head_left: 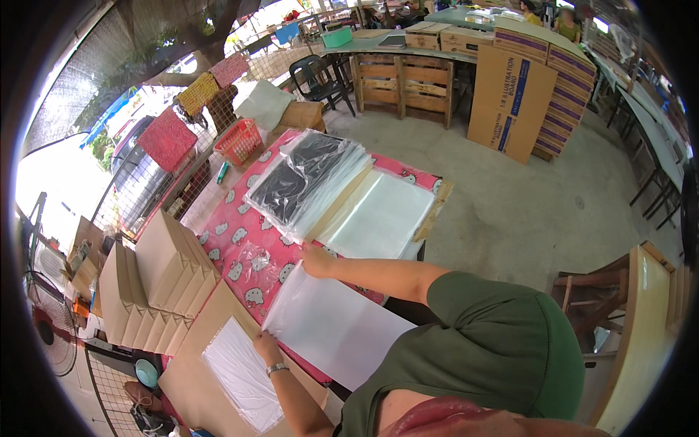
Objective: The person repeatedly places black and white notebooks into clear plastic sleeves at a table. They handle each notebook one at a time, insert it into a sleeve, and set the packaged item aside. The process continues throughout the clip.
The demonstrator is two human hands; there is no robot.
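Note:
A translucent white plastic sheet (pixel 342 328), perhaps a bag, stretches from the table edge toward my body. My left hand (pixel 269 348), with a watch on its wrist, is closed on the sheet's left corner. At the opposite far corner, my right hand (pixel 318 261) pinches the same sheet. Left of my left hand lies a white plastic-wrapped stack (pixel 240 375) on brown cardboard (pixel 178 390). Beyond my right hand are a pile of clear plastic sleeves (pixel 382 211) and a plastic-covered black stack (pixel 298 182). Crumpled clear plastic (pixel 256 262) sits between them on the pink patterned tablecloth (pixel 237 237).
Stacked brown cardboard pieces (pixel 156 291) stand at the left, near a fan (pixel 49 335). A red basket (pixel 239 142) and a green marker-like object (pixel 222 172) lie beyond the table's far left. Large cartons (pixel 513 102), a black chair (pixel 320 80) and a wooden chair (pixel 593 298) stand around.

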